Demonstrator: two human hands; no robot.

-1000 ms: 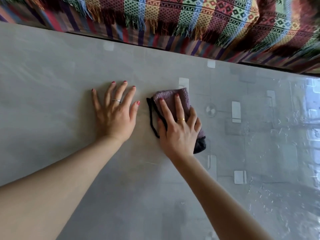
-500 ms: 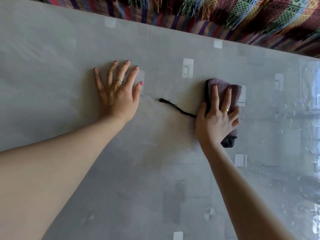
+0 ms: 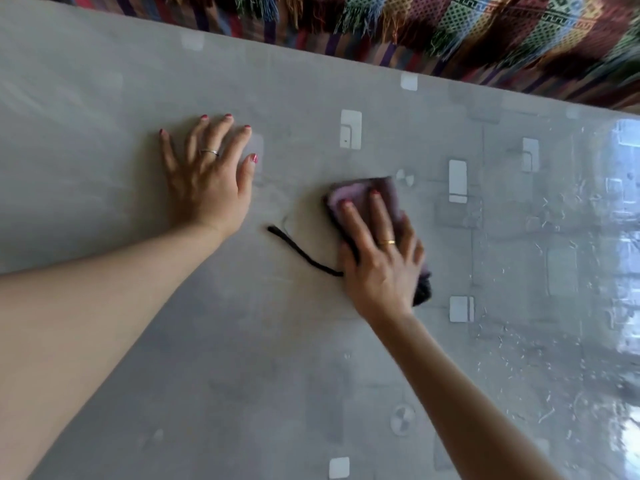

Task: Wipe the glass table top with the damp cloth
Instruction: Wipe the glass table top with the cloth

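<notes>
Change: right hand [image 3: 379, 261] and cloth [image 3: 363, 199] have slid back left toward the left hand since 0.5 s ago; the gap between the 2 hands is narrower; the black cord again trails out on the left of the cloth.
Left hand [image 3: 207, 178]: flat on the counter [image 3: 104, 220], palm down, 5 fingers spread and straight, holds nothing; ring on 1 finger; red nail polish.
Right hand: palm down on top of the cloth, fingers straight and slightly apart, pressing it onto the glass; no pinch, no curl round it; gold ring on 1 finger; red nails.
Grip state: both hands spread flat, left bare on the glass, right pressing the cloth.
Cloth: folded purple pad, lying flat on the counter under the right hand, right of centre in the view; far end shows past the fingertips; a dark corner sticks out by the heel of the hand on the right side.
Cord [image 3: 301, 251]: thin black strand from the cloth, lying on the glass, running up-left from beside the right thumb into the space between the hands; touches neither hand's fingers that I can tell.
Counter: grey glass top, pale square patches seen on or through it, bright glare and small flecks on the right part.
Blanket [image 3: 450, 26]: striped, multicoloured, fringed, along the far edge of the counter; blurred.
</notes>
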